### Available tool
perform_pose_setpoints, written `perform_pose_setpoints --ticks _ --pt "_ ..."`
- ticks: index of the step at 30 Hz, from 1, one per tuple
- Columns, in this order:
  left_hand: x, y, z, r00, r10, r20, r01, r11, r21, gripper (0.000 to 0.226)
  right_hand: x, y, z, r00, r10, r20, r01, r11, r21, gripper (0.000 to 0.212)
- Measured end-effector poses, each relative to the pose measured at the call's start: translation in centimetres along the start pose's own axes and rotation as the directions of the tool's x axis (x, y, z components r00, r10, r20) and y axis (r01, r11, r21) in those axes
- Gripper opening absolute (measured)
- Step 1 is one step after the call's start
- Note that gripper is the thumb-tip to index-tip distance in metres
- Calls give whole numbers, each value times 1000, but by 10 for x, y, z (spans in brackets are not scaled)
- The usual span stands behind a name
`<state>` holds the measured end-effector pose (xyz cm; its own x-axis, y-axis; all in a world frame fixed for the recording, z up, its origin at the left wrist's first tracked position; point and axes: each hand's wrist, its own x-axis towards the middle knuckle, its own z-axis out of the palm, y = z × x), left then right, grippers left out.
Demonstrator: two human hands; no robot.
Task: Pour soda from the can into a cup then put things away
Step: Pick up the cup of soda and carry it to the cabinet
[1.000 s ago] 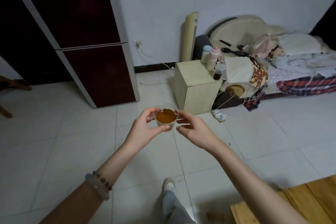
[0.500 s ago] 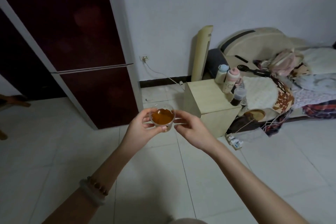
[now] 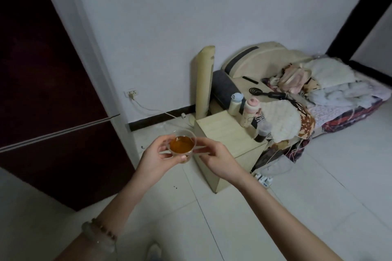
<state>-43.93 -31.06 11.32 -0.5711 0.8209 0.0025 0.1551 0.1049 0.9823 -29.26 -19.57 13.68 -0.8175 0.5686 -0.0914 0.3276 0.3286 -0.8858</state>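
A clear plastic cup (image 3: 182,145) filled with amber soda is held upright in front of me, above the tiled floor. My left hand (image 3: 156,160) wraps its left side and bottom, thumb and fingers closed on it. My right hand (image 3: 216,160) touches the cup's right side with its fingertips. No soda can is in view.
A dark red fridge (image 3: 48,112) stands at the left. A pale wooden bedside cabinet (image 3: 227,144) is just behind the cup, with bottles (image 3: 250,114) on it. A cluttered low bed (image 3: 318,95) fills the right. A power strip (image 3: 264,180) lies on the floor.
The view has tilted up and come closer to the fridge and cabinet. Both hands still hold the cup in the same grip.
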Motion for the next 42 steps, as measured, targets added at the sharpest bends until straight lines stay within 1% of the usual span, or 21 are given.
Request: perform_pose_setpoints --ticks 3,6,9,17,20,25,30,35,37,42 --pt "54 -5 -26 997 2 80 -3 1000 4 58 43 -10 7 996 48 -73 -45 998 31 58" --pt "104 -6 -50 986 29 162 -32 999 21 56 82 -22 12 987 86 -134 -79 995 53 55" --pt "152 -5 -70 971 67 228 -75 997 28 56 119 -34 13 976 91 -199 -79 994 71 54" --pt "247 -7 -80 927 65 370 -90 995 51 58 192 -32 3 939 154 -307 -127 986 106 59" --pt "278 -9 -68 908 55 415 -93 993 72 60 212 -21 -7 924 192 -332 -162 980 116 62" --pt "333 -16 -35 853 43 520 -111 989 101 60 242 9 -33 876 251 -412 -213 968 135 63" --pt "390 -14 11 783 43 620 -134 986 101 59 271 43 -67 804 303 -512 -251 953 171 66" --pt "445 -6 59 693 35 720 -143 986 90 58 291 69 -107 717 369 -591 -300 929 216 66" --pt "465 -4 77 665 52 745 -155 986 69 59 299 76 -124 695 388 -605 -313 921 231 65" --pt "503 -3 114 618 78 782 -195 979 56 60 312 94 -155 674 426 -603 -355 903 242 68"
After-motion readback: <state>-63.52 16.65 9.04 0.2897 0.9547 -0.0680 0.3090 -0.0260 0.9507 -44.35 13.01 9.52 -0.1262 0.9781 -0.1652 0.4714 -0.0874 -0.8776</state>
